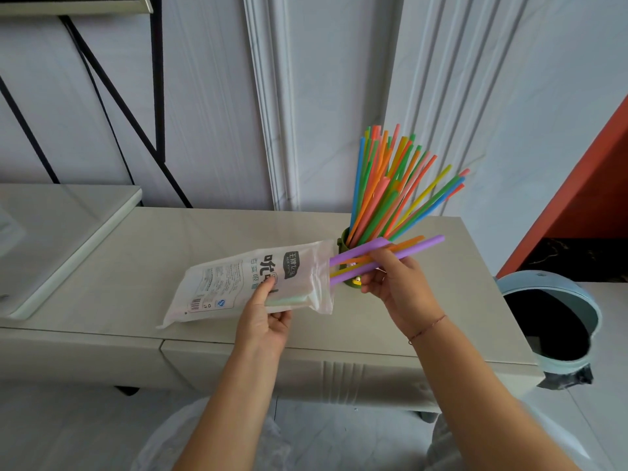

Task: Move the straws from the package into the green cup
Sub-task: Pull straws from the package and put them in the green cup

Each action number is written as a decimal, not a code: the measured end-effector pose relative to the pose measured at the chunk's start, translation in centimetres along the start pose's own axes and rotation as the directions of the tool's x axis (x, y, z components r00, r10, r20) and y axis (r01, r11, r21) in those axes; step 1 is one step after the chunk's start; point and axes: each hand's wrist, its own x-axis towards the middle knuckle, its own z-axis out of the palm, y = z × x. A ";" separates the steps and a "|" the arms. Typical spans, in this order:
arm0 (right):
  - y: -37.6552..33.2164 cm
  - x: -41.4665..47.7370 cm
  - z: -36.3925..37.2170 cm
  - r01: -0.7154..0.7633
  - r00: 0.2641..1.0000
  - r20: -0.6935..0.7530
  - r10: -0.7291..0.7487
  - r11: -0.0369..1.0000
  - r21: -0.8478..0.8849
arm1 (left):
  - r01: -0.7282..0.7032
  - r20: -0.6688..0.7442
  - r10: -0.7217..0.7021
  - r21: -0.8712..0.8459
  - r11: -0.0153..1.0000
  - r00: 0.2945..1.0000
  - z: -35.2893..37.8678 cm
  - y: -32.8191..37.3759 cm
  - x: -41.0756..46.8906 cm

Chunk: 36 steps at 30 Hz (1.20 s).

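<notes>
My left hand (263, 321) grips the white plastic straw package (251, 283) from below, holding it just above the counter with its open end to the right. My right hand (394, 280) pinches a small bunch of straws (418, 248), purple, orange and yellow, sticking partway out of that opening. Behind them stands the green cup (344, 243), mostly hidden, with several colourful straws (394, 185) fanned out of its top. A pale green straw shows through the package near my left thumb.
The pale counter (170, 253) runs along a white panelled wall. A raised white shelf (57, 232) sits at the left. A light blue bin (554, 321) with a black liner stands at the counter's right end, beside an orange panel (584, 198).
</notes>
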 end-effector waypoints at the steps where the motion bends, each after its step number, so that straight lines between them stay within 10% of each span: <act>1: 0.2 0.0 0.1 -0.010 1.000 0.022 0.010 1.000 -0.005 | 0.003 0.001 -0.003 0.003 1.000 1.000 0.1 -0.1 0.0; 36: -6.9 2.9 -5.5 0.179 0.840 -0.428 -0.334 0.915 -0.362 | -0.013 -0.125 0.010 -0.017 1.000 0.992 -0.5 2.1 0.5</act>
